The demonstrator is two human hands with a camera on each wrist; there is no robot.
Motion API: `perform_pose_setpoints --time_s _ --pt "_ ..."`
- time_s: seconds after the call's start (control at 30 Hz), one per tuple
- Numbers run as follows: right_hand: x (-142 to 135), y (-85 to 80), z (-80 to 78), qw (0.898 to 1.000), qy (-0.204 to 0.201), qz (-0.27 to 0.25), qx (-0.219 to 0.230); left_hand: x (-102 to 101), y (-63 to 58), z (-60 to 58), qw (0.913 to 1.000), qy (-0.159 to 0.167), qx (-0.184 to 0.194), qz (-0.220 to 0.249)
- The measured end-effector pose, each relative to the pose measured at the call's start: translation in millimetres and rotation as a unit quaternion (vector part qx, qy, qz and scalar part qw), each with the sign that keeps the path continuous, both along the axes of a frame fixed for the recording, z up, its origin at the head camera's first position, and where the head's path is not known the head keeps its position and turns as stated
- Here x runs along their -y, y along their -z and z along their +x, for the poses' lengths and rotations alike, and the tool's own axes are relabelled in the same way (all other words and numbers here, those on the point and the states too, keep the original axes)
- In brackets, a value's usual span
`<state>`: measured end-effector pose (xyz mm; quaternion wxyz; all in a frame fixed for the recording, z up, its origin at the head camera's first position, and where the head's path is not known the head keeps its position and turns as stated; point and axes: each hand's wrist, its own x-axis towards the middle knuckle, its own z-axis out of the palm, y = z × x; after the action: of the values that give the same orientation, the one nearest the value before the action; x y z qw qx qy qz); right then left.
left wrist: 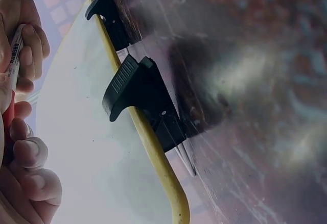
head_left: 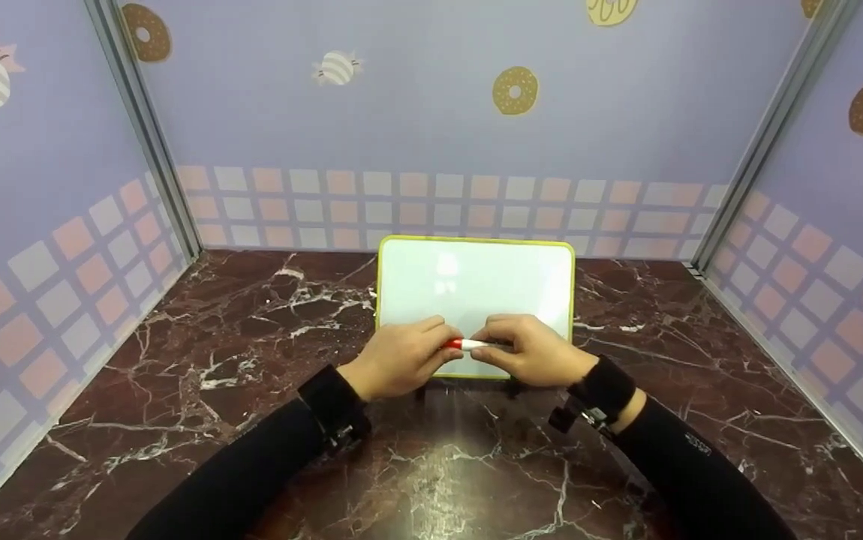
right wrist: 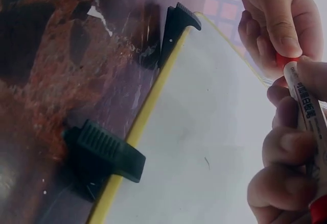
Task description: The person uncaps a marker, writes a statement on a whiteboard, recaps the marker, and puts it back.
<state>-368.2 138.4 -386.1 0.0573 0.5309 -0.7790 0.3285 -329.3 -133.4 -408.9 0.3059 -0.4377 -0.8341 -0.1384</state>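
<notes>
A whiteboard marker (head_left: pixel 470 345) with a white barrel and a red cap is held level between both hands, in front of the whiteboard (head_left: pixel 469 285). My left hand (head_left: pixel 407 358) pinches the red cap (right wrist: pixel 287 60) between thumb and fingers. Around the white barrel (right wrist: pixel 306 101) curl the fingers of my right hand (head_left: pixel 527 351); printed characters show on it in the right wrist view. The cap and barrel meet between the two hands. The yellow-framed board leans upright, and its white face carries only small specks and a short dark mark.
Black clips (left wrist: pixel 135 94) grip the board's lower yellow edge and prop it on the dark red marbled table (head_left: pixel 251 420). Behind stands a lilac wall panel (head_left: pixel 416 112) with donut and candy prints. Similar panels close off both sides, joined by metal corner posts (head_left: pixel 154 142).
</notes>
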Motion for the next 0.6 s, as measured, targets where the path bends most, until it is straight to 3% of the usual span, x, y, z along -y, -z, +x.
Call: perform_pose_setpoints --time_s 0.27,0.6 --pt "0 0.7 1.7 1.0 -0.006 0.016 -0.005 0 -3.4 3.9 0.9996 0.003 0.023 -0.014" --pt "-3 -8.7 1.9 0.998 -0.054 0.008 -0.023 0 -16.4 11.9 0.995 -0.012 0.096 -0.025"
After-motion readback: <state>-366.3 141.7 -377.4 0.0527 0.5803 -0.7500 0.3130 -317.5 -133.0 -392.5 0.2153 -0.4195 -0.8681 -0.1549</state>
